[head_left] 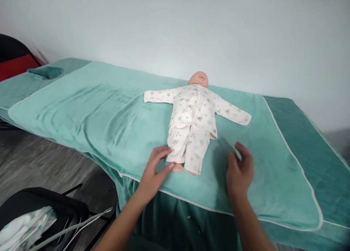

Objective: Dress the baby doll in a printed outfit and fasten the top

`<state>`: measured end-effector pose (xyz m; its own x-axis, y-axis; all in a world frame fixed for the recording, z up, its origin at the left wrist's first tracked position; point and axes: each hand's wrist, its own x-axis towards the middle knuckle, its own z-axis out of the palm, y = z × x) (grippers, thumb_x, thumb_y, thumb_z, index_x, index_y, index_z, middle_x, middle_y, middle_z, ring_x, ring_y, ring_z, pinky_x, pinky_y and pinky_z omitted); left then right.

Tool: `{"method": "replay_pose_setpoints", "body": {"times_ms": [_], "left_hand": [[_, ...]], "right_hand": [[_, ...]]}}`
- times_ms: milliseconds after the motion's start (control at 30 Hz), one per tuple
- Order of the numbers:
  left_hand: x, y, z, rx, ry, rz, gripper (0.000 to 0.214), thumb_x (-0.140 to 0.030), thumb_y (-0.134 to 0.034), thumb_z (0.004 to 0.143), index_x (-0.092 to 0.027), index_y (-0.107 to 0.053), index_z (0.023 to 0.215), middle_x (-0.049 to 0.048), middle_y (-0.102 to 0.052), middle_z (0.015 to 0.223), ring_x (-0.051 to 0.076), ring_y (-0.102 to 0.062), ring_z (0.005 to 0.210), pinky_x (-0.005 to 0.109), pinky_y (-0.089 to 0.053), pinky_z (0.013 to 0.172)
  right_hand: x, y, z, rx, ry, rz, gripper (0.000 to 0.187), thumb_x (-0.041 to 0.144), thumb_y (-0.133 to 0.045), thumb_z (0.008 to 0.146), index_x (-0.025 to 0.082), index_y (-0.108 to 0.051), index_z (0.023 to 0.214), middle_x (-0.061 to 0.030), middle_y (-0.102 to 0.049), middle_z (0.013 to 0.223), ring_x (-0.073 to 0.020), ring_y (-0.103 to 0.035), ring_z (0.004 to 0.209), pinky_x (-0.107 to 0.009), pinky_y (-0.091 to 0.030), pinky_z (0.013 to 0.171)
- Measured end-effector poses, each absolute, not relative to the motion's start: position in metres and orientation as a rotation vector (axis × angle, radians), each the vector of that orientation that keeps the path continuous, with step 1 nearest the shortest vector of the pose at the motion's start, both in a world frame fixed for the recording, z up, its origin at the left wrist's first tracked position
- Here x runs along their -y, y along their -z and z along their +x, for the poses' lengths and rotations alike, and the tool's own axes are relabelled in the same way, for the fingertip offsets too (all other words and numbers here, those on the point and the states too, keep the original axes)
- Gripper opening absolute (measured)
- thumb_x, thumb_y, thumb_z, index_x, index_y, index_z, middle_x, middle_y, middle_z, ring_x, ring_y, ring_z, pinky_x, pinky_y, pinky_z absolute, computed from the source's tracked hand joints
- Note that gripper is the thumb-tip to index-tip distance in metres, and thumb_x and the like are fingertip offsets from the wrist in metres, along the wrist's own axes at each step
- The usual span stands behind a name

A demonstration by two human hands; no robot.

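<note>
A baby doll (199,78) lies on its back, its head toward the wall and both arms spread out. It wears a white printed pajama top (191,105) and matching pajama pants (198,147); bare toes show below the cuffs. My left hand (155,169) is at the cuff of the leg on the left, thumb and fingers apart; whether the fingertips touch the cloth I cannot tell. To the right of the legs, my right hand (240,171) hovers above the blanket with its fingers loosely curved and apart, holding nothing.
A light green blanket (109,109) with white piping covers a darker green cloth (314,149) on the table. Behind it stands a white wall (169,32). At lower left, a black chair (62,205) holds a plastic package (27,225), near a grey cable (73,227).
</note>
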<state>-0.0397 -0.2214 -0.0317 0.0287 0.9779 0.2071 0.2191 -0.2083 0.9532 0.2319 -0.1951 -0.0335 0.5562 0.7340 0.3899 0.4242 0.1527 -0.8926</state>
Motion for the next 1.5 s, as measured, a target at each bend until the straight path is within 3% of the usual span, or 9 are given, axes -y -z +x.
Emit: {"method": "replay_pose_setpoints", "body": {"times_ms": [133,300,400,667,867,1133,1267,1500], "left_hand": [[0.238,0.036,-0.023,-1.314,-1.192,1.748,0.047,-0.031,-0.07,0.087,-0.033,-0.059,0.132,0.008,-0.042,0.138,0.024,-0.048,0.131,0.041,-0.042,0.11],[0.228,0.026,-0.017,-1.373,-1.258,1.862,0.026,-0.025,-0.065,0.09,-0.026,-0.064,0.116,0.0071,-0.053,0.115,0.021,-0.056,0.112,0.039,-0.049,0.1],[0.226,0.012,-0.019,-1.347,-1.313,1.866,0.02,-0.023,-0.068,0.089,-0.024,-0.063,0.108,0.0048,-0.057,0.106,0.019,-0.058,0.105,0.036,-0.049,0.095],[0.23,0.004,-0.023,-1.339,-1.382,1.824,0.022,-0.022,-0.065,0.089,-0.024,-0.063,0.11,0.0044,-0.057,0.106,0.018,-0.059,0.098,0.033,-0.051,0.09],[0.23,0.011,-0.03,-1.374,-1.36,1.764,0.023,-0.031,-0.064,0.09,-0.026,-0.065,0.112,0.0045,-0.056,0.104,0.018,-0.06,0.092,0.034,-0.052,0.087],[0.237,0.042,-0.022,-1.378,-1.427,1.462,0.02,-0.027,-0.066,0.085,-0.025,-0.063,0.105,0.0033,-0.059,0.098,0.019,-0.06,0.09,0.033,-0.05,0.084],[0.238,0.051,-0.019,-1.333,-1.388,1.346,0.028,-0.027,-0.067,0.084,-0.025,-0.061,0.112,0.0032,-0.059,0.103,0.018,-0.06,0.094,0.034,-0.05,0.088],[0.252,0.05,-0.025,-1.323,-1.324,1.437,0.026,-0.026,-0.062,0.088,-0.026,-0.06,0.113,0.0012,-0.054,0.093,0.017,-0.057,0.087,0.033,-0.049,0.087]], "right_hand": [[0.271,0.043,0.189,1.304,-0.404,-1.472,0.032,0.029,-0.06,0.093,0.024,-0.057,0.124,-0.0112,-0.057,0.136,-0.0267,-0.054,0.127,-0.053,-0.044,0.107],[0.28,0.014,0.153,1.717,-0.258,-1.432,0.041,0.023,-0.059,0.094,0.027,-0.051,0.134,-0.0123,-0.047,0.145,-0.0278,-0.045,0.135,-0.051,-0.046,0.106],[0.262,-0.006,0.136,1.868,-0.091,-1.436,0.042,0.017,-0.055,0.094,0.022,-0.049,0.135,-0.0159,-0.043,0.148,-0.0301,-0.039,0.139,-0.053,-0.042,0.108],[0.225,-0.005,0.115,1.978,0.011,-1.613,0.014,0.017,-0.064,0.086,0.02,-0.066,0.099,-0.0158,-0.051,0.146,-0.0372,-0.038,0.14,-0.065,-0.027,0.113],[0.231,-0.012,0.122,1.884,-0.048,-1.414,0.011,0.015,-0.056,0.089,0.023,-0.064,0.091,-0.0119,-0.058,0.136,-0.0334,-0.043,0.137,-0.064,-0.032,0.111],[0.255,0.003,0.121,1.888,-0.092,-1.387,0.01,0.015,-0.056,0.092,0.024,-0.061,0.091,-0.0113,-0.055,0.136,-0.0316,-0.043,0.138,-0.06,-0.04,0.108],[0.261,0.013,0.124,1.914,-0.14,-1.38,0.017,0.015,-0.054,0.094,0.025,-0.063,0.104,-0.0111,-0.054,0.137,-0.03,-0.046,0.134,-0.057,-0.043,0.107],[0.27,0.02,0.142,1.628,-0.223,-1.489,0.037,0.022,-0.054,0.096,0.026,-0.051,0.133,-0.0131,-0.052,0.131,-0.0271,-0.054,0.123,-0.049,-0.053,0.098]]}}
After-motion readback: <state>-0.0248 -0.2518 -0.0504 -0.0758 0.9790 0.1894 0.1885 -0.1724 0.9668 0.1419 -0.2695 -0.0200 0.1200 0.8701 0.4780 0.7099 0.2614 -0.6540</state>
